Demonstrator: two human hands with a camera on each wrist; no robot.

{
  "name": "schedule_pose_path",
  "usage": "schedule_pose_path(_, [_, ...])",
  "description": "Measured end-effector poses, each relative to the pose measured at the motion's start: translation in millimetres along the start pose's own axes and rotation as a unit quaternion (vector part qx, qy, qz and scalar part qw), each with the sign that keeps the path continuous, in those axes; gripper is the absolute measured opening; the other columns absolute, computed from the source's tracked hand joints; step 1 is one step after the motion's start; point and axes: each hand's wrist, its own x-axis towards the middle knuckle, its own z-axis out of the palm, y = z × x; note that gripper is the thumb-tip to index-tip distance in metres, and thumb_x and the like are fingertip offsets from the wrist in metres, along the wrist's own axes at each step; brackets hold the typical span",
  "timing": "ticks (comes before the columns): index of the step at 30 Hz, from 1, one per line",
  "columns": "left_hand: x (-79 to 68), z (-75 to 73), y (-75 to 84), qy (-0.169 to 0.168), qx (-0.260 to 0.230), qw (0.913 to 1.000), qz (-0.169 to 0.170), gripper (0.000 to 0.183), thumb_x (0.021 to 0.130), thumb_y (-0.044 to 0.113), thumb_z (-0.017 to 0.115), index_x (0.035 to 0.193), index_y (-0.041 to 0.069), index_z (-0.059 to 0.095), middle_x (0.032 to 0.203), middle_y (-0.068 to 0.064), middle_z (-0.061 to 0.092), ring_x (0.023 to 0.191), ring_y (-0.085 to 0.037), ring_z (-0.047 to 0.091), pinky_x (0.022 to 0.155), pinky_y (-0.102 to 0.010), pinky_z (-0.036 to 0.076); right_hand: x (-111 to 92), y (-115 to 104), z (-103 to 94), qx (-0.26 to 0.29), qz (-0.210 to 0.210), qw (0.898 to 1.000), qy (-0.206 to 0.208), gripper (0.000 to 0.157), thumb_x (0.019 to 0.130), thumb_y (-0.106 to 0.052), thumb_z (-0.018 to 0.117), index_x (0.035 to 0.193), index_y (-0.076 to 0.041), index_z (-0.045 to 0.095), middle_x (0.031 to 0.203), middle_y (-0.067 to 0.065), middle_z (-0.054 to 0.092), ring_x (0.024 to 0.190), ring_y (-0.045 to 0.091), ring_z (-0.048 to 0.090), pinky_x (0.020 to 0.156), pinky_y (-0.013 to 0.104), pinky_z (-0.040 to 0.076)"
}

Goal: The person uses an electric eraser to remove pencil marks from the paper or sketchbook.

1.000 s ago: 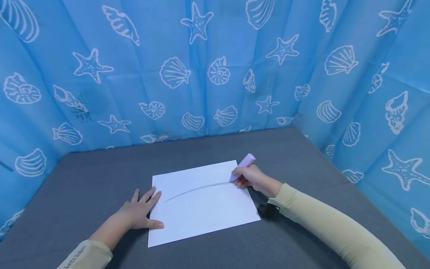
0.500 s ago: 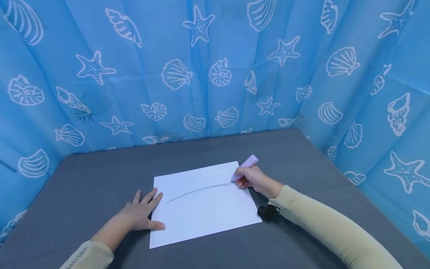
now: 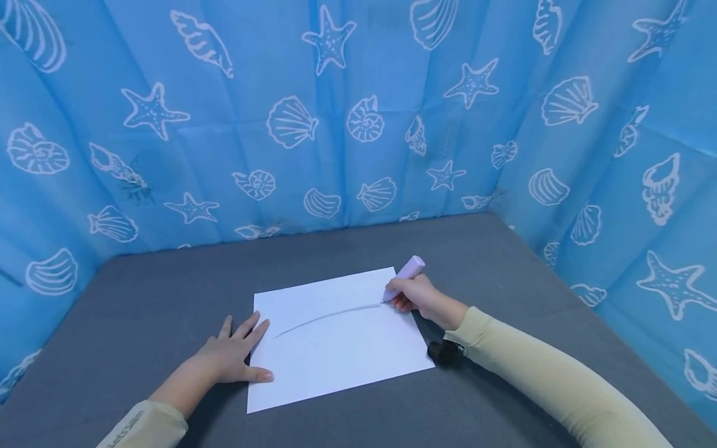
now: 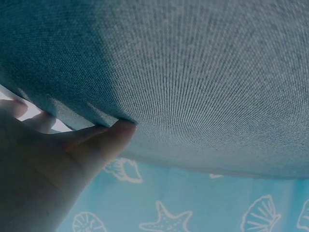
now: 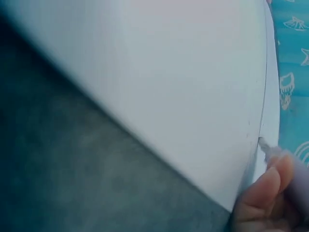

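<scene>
A white sheet of paper (image 3: 336,348) lies in the middle of the table in the head view. A thin, grey curved line (image 3: 327,316) runs across its upper half. My left hand (image 3: 226,358) rests on the sheet's left edge with fingers spread, the thumb and fingertips over the paper. Near the upper right edge, my right hand (image 3: 417,294) grips a thick lilac marker (image 3: 411,267), tilted with its tip at the line's right end. In the right wrist view the marker's tip (image 5: 263,143) meets the line, while curled fingers hide part of the barrel.
Dark grey cloth covers the table (image 3: 313,255). A blue curtain (image 3: 235,143) with white shells and starfish hangs behind it and along the sides. A small black object (image 3: 442,353) sits at the right wrist, just beside the paper's right edge.
</scene>
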Motion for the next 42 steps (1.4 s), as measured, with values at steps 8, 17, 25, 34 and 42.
schedule_pose_path(8, [-2.1,-2.6,2.5,-0.005,0.003,1.0000,-0.007,0.112,0.071,0.069,0.071,0.152,0.006,0.028,0.158,-0.023,0.016,0.133,-0.066,0.006,0.093,-0.079,0.023,1.3,3.9,-3.2,0.061,-0.011,0.998,-0.033,0.025,0.089,-0.011,0.058,0.103,0.010,0.058,0.068,0.010,0.061,0.055,0.013,0.057,0.054,0.023,0.049])
schedule_pose_path(17, [-1.9,-1.9,1.8,-0.005,-0.003,1.0000,-0.004,0.112,0.071,0.071,0.070,0.153,0.007,0.028,0.158,-0.021,0.016,0.134,-0.065,0.005,0.094,-0.079,0.021,1.7,2.7,-0.4,0.045,-0.006,0.999,0.012,0.023,0.085,-0.010,0.060,0.098,0.009,0.058,0.064,0.007,0.056,0.053,0.012,0.052,0.052,0.023,0.042])
schedule_pose_path(25, [-0.3,-0.7,0.1,-0.012,-0.003,0.9999,-0.006,0.115,0.069,0.074,0.068,0.153,0.007,0.027,0.159,-0.021,0.015,0.134,-0.065,0.004,0.093,-0.080,0.021,-0.8,2.4,2.2,0.021,0.000,1.000,0.011,0.023,0.087,-0.012,0.062,0.098,0.008,0.057,0.063,0.007,0.057,0.051,0.012,0.052,0.052,0.023,0.042])
schedule_pose_path(34, [-2.2,-1.2,0.3,0.001,-0.002,1.0000,-0.001,0.111,0.071,0.069,0.071,0.152,0.006,0.029,0.158,-0.022,0.016,0.133,-0.066,0.006,0.092,-0.080,0.022,-0.8,1.8,2.9,0.010,-0.011,1.000,0.002,0.024,0.087,-0.013,0.063,0.098,0.007,0.057,0.064,0.008,0.056,0.052,0.013,0.051,0.052,0.024,0.042])
schedule_pose_path(42, [-3.7,-2.0,2.0,0.005,-0.002,1.0000,0.007,0.109,0.072,0.067,0.072,0.152,0.006,0.029,0.158,-0.022,0.016,0.133,-0.066,0.007,0.092,-0.079,0.023,-3.6,0.3,0.3,-0.002,0.001,1.000,0.002,0.023,0.087,-0.014,0.064,0.097,0.006,0.057,0.065,0.008,0.055,0.053,0.014,0.051,0.052,0.024,0.042])
